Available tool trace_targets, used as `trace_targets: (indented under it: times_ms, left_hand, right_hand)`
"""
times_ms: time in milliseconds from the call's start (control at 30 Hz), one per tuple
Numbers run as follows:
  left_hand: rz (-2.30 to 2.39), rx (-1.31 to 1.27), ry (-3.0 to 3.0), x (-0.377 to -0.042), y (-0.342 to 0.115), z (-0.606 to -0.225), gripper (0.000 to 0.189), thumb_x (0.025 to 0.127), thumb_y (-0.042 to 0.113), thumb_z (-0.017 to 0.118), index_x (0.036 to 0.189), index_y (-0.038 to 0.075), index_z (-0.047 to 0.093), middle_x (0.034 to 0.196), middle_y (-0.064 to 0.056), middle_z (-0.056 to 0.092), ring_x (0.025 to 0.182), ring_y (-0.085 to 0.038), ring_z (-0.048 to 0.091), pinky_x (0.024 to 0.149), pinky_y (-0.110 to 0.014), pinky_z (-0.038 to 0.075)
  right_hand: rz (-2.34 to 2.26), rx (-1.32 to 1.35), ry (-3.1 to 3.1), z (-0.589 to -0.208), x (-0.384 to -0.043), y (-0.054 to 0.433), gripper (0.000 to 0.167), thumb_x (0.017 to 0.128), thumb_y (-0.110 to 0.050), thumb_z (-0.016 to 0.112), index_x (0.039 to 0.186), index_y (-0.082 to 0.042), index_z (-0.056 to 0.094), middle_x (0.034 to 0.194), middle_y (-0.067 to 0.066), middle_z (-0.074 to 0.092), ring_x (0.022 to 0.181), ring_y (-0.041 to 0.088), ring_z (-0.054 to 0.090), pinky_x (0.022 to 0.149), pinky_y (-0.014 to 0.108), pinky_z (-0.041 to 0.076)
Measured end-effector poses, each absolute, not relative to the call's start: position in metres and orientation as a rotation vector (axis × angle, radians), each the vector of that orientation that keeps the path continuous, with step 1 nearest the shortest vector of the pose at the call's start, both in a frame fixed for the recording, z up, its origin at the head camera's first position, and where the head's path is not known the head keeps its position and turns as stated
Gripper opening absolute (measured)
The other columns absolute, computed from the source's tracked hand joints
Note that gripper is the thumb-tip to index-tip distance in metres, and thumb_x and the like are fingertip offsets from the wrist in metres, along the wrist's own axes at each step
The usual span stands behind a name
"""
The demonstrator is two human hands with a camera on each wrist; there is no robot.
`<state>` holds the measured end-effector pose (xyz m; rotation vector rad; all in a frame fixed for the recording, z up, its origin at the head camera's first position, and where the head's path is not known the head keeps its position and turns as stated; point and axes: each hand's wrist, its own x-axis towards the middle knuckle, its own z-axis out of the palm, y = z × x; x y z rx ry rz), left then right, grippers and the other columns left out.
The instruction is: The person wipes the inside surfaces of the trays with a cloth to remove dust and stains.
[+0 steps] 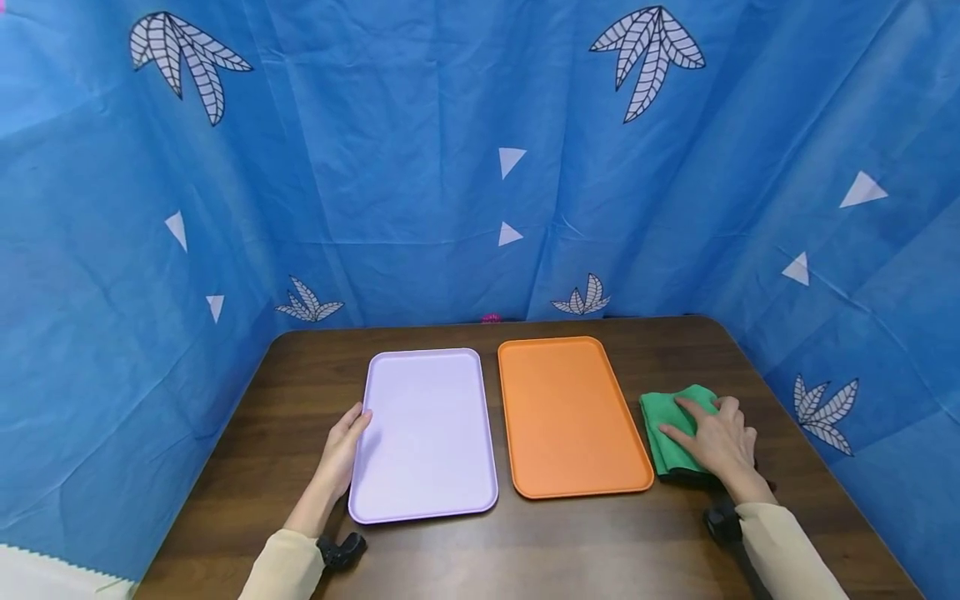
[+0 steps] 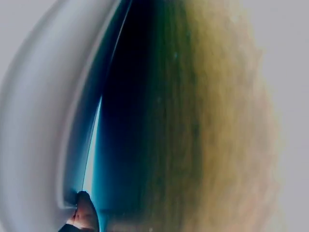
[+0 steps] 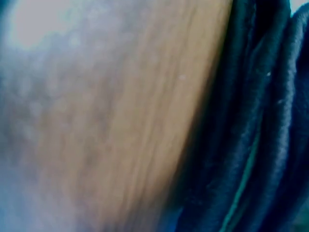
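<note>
In the head view my left hand (image 1: 343,446) grips the left edge of a lavender tray (image 1: 427,437), thumb along the rim. The left wrist view catches a fingertip (image 2: 85,212) at the pale rim (image 2: 72,121), with a dark gap beside the tray's underside. At the right, my right hand (image 1: 718,437) rests on a folded green cloth (image 1: 667,454), its thumb and forefinger spread apart on top. Dark layers show under the cloth's near edge. Close up in the right wrist view are thick dark folds (image 3: 241,130) with a thin green line.
An orange tray (image 1: 570,417) lies between the lavender tray and the cloth. All stand on a dark brown wooden table (image 1: 570,546). Blue curtains (image 1: 375,167) with leaf and triangle prints hang around the table's back and sides.
</note>
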<state>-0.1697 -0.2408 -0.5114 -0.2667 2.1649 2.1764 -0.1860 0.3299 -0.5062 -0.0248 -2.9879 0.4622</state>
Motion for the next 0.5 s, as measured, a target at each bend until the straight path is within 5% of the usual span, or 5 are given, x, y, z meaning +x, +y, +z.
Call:
trace_targets:
  times_ms: [233, 500]
  left_hand:
    - [2.309, -0.292, 2.129, -0.1739, -0.2394, -0.5156, 0.066, 0.104, 0.02, 0.041, 0.151, -0.012, 0.008, 0.161, -0.027, 0.005, 0.151, -0.037, 0.001, 0.123, -0.047, 0.0]
    - [2.248, -0.268, 2.221, -0.1768, -0.2419, -0.5143, 0.065, 0.104, 0.016, 0.043, 0.152, -0.011, 0.009, 0.159, -0.03, 0.01, 0.149, -0.04, 0.011, 0.123, -0.049, 0.008]
  right_hand:
    - [0.471, -0.062, -3.128, -0.5082, -0.1892, 0.3313, 0.083, 0.092, -0.069, 0.045, 0.149, -0.009, 0.036, 0.134, 0.045, 0.016, 0.113, 0.061, 0.024, 0.076, 0.069, 0.032]
    - [0.579, -0.07, -3.181, -0.5019, -0.185, 0.3348, 0.086, 0.093, -0.069, 0.041, 0.155, -0.013, 0.023, 0.145, 0.044, -0.001, 0.123, 0.067, 0.011, 0.082, 0.079, 0.024]
